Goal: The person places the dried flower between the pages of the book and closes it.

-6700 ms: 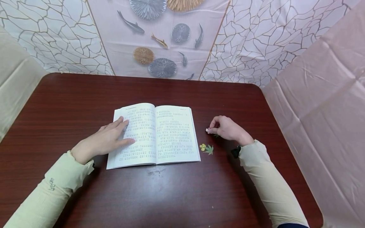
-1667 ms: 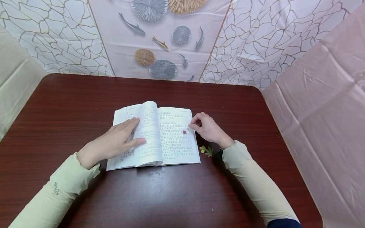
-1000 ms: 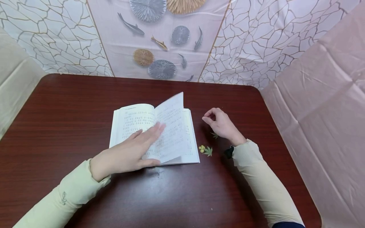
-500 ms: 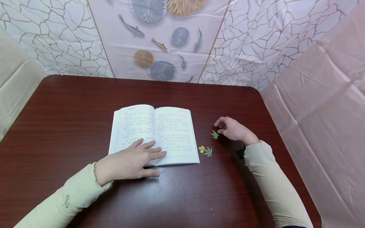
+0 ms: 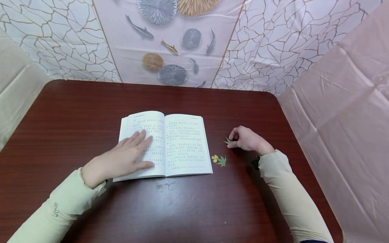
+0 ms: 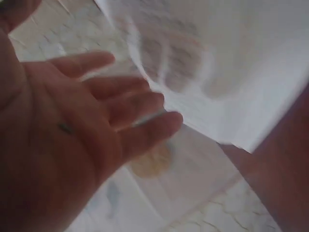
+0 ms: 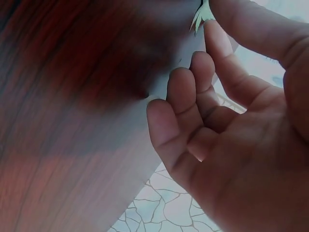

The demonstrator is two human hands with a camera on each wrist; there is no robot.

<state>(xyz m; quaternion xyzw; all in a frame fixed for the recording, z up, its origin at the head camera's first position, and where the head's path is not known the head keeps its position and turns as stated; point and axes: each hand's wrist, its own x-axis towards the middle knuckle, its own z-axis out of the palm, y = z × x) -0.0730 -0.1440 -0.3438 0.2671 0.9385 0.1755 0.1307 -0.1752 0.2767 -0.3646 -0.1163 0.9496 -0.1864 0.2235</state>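
An open book [image 5: 186, 146] lies on the dark red-brown wooden surface [image 5: 194, 209], left of the scene's middle, its pages printed with rows of small text too fine to read. The left hand [image 5: 120, 158] is over the left page, fingers stretched out and thumb held away toward the near right; the left wrist view is blurred, and whether the fingertips touch the paper I cannot tell. To the right of the book, the right hand [image 5: 247, 139] pinches a small green leaf [image 5: 227, 141] between thumb and index finger, the other fingers loosely bent; the leaf's pointed lobes stick out on the left of the fingertips. Nearer, just beside the book's right edge, a yellow flower [image 5: 215, 158] and a second green leaf [image 5: 222, 161] lie side by side on the surface. Both arms wear pale sleeves, and a dark band [image 5: 256, 163] shows at the right wrist. Beyond the far edge hangs a patterned cloth [image 5: 182, 50] with fish and round motifs, and plain pinkish fabric [image 5: 349, 111] stands at the right.
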